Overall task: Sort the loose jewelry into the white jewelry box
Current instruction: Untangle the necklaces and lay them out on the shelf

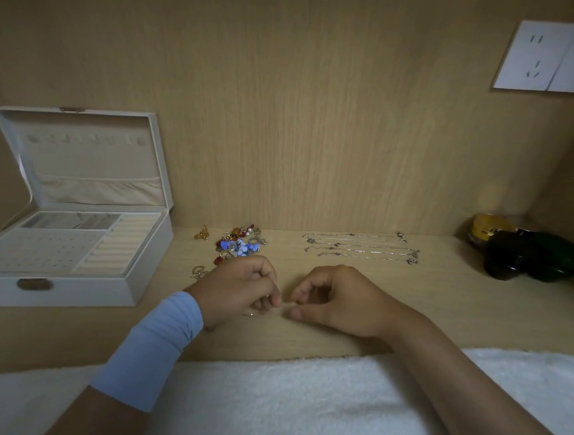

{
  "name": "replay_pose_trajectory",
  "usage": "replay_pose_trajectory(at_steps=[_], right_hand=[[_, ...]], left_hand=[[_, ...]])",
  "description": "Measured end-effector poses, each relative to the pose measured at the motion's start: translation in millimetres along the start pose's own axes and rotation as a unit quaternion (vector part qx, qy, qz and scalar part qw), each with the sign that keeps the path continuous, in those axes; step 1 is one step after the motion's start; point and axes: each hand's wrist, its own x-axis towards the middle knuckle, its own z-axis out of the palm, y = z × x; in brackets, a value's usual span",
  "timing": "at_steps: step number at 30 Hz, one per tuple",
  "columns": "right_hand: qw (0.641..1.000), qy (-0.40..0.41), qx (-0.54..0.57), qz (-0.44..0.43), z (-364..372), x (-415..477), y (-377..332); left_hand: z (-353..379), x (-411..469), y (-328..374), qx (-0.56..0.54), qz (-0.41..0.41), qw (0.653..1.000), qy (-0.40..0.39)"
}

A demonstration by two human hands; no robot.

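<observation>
Left hand [238, 289], right hand [337, 300] both pinching tiny piece [285, 305], near front edge of surface [444, 298]; white jewelry box [67, 291] open, left edge.

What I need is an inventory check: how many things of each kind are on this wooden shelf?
White jewelry box: 1
Silver chains: 4
Pile of tangled earrings: 1
Stray pieces beside the pile: 2
Round containers: 3
Small piece pinched between left hand and right hand: 1
Total: 12
</observation>
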Motion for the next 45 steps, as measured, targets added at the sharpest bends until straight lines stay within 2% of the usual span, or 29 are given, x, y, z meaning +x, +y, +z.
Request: replay_pose_trajectory(at_steps=[4, 6, 9, 11, 14, 18, 21, 23, 26, 30, 35, 38, 41, 43, 45], right_hand=[[0.999, -0.001, -0.040, -0.005, 0, 3, 1], [0.999, -0.002, -0.032, 0.008, -3, 2, 3], [0.996, -0.016, -0.091, 0.004, -3, 1, 9], [0.994, -0.024, -0.102, 0.004, -3, 2, 10], [0.997, -0.001, -0.069, 0.023, -7, 4, 11], [0.995, 0.053, -0.070, 0.046, -13, 7, 11], [0.995, 0.027, -0.066, 0.069, -22, 4, 10], [0.995, 0.001, -0.043, 0.090, -32, 0, 12], [0.994, -0.003, -0.037, 0.103, -50, -8, 18], [0.991, -0.018, -0.010, 0.130, -62, -17, 28], [0.991, 0.001, -0.028, 0.127, -62, -15, 40], [0.992, 0.013, -0.022, 0.124, -70, -19, 44], [0.988, -0.040, -0.011, 0.147, -76, -27, 43], [0.985, -0.065, -0.040, 0.156, -76, -29, 43], [0.985, -0.058, -0.065, 0.151, -75, -29, 46]], left_hand=[[0, -2, 3, -0.076, -0.014, 0.997, -0.009], [-1, -2, 3, -0.063, -0.022, 0.998, -0.010], [-6, -5, 0, 0.091, -0.046, 0.994, -0.025], [-13, -9, 0, 0.203, -0.075, 0.974, -0.063], [-19, -11, 1, 0.276, -0.104, 0.951, -0.096], [-14, -9, 6, 0.315, -0.036, 0.948, -0.020], [2, -1, 6, 0.287, 0.040, 0.957, 0.022], [16, 9, 5, 0.284, 0.071, 0.956, 0.005], [31, 25, 1, 0.332, 0.083, 0.940, -0.020], [31, 38, 2, 0.358, 0.081, 0.930, -0.006], [15, 49, -2, 0.377, 0.018, 0.926, 0.018], [11, 52, 0, 0.433, -0.008, 0.900, 0.059], [26, 52, 7, 0.444, 0.046, 0.891, 0.086], [44, 54, 15, 0.404, 0.106, 0.907, 0.059], [62, 57, 22, 0.352, 0.127, 0.927, 0.006]])
